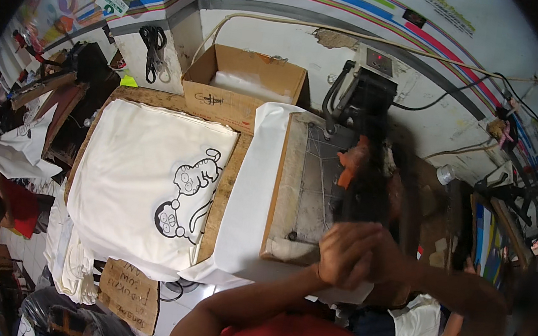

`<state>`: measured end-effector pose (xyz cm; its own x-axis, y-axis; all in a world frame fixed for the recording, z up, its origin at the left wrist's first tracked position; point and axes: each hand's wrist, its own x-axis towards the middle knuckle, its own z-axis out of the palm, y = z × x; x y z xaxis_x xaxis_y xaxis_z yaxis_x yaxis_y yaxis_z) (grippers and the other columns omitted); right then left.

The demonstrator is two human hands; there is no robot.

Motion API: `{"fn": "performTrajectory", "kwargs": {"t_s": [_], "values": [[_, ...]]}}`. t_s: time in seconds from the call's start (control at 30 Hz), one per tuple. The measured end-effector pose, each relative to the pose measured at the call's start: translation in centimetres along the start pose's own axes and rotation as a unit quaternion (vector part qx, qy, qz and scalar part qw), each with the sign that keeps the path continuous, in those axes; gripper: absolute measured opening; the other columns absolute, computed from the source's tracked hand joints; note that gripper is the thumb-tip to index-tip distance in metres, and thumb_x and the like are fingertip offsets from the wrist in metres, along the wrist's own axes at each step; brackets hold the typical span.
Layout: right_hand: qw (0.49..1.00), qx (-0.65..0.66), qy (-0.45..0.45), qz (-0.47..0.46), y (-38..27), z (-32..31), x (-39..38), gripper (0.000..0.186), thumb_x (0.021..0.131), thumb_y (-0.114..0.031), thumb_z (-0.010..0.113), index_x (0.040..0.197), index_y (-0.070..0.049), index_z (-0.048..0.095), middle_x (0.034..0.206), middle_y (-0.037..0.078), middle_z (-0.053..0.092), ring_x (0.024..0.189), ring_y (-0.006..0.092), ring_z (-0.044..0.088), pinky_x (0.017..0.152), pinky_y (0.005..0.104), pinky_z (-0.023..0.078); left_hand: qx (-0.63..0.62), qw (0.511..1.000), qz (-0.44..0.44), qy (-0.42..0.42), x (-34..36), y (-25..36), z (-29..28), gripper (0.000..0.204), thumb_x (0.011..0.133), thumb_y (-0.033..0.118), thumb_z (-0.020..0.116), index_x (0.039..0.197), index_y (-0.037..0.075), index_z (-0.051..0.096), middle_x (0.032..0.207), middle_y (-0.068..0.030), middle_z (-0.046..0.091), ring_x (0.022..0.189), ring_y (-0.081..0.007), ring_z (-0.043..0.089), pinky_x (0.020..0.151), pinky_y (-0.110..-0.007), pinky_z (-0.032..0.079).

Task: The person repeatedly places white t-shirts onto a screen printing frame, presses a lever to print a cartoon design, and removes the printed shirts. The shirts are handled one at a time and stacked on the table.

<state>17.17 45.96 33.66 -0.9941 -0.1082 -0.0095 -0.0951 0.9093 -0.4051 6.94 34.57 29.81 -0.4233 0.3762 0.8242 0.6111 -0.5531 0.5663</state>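
Both hands are together at the near end of a heat press (374,90), where its dark, blurred lever comes toward me. My left hand (339,248) and my right hand (371,262) overlap, fingers wrapped round the lever's end, which they mostly hide. Beneath the lever lies the press's flat, greyish plate (284,209). Orange pieces (352,161) show beside the dark part. Left of the plate hangs a white cloth (245,198). Farther left, a stack of cream fabric (130,165) lies on a wooden board, its top piece printed with a black-outlined cartoon (186,192).
Behind the fabric stands an open cardboard box (223,106) with clear plastic inside. A coiled black cable (152,55) hangs on the wall. A cardboard sign (128,295) leans below the table. Another person in red (19,206) is at far left. White and dark cloths (410,323) lie at lower right.
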Motion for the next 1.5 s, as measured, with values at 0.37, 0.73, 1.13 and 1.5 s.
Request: {"fn": "performTrajectory", "kwargs": {"t_s": [0.37,0.73,1.13,1.5], "values": [[0.976,-0.197,0.087,-0.028,-5.9,-9.7,1.0,0.026,0.076,-0.024,0.065,0.097,-0.01,0.06,0.098,0.014,0.062,0.091,0.0303,0.061,0.079,0.0382,0.049,0.017,0.997,0.066,0.042,7.4,4.3,0.6,0.024,0.08,0.007,0.057,0.101,-0.004,0.06,0.099,-0.019,0.063,0.091,-0.0336,0.062,0.084,-0.04,0.047],[0.839,-0.346,0.28,0.312,8.5,-18.7,-7.7,0.027,0.077,-0.023,0.066,0.095,-0.004,0.058,0.077,0.009,0.064,0.075,0.0244,0.065,0.066,0.0361,0.05,0.145,0.851,-0.477,0.165,-4.6,-5.5,-21.8,0.044,0.092,0.037,0.055,0.108,-0.002,0.062,0.099,-0.0115,0.067,0.094,-0.0168,0.06,0.083,-0.028,0.042],[0.812,-0.263,0.188,0.486,22.3,-11.1,-14.3,0.03,0.078,-0.022,0.066,0.1,-0.003,0.059,0.085,0.011,0.064,0.08,0.0224,0.064,0.07,0.0348,0.05,-0.176,0.563,-0.807,-0.013,-23.9,-9.4,-23.4,0.043,0.092,0.034,0.051,0.114,-0.002,0.058,0.107,-0.0138,0.064,0.097,-0.0221,0.061,0.088,-0.036,0.046],[0.93,0.171,-0.25,0.211,-4.5,-6.2,-11.2,0.034,0.078,-0.022,0.065,0.106,-0.002,0.06,0.093,0.013,0.065,0.084,0.0206,0.063,0.073,0.0336,0.05,-0.381,0.529,-0.742,0.155,-25.6,-4.4,-24.7,0.039,0.092,0.025,0.05,0.12,-0.002,0.055,0.111,-0.0153,0.063,0.102,-0.0276,0.061,0.095,-0.041,0.046]]}}
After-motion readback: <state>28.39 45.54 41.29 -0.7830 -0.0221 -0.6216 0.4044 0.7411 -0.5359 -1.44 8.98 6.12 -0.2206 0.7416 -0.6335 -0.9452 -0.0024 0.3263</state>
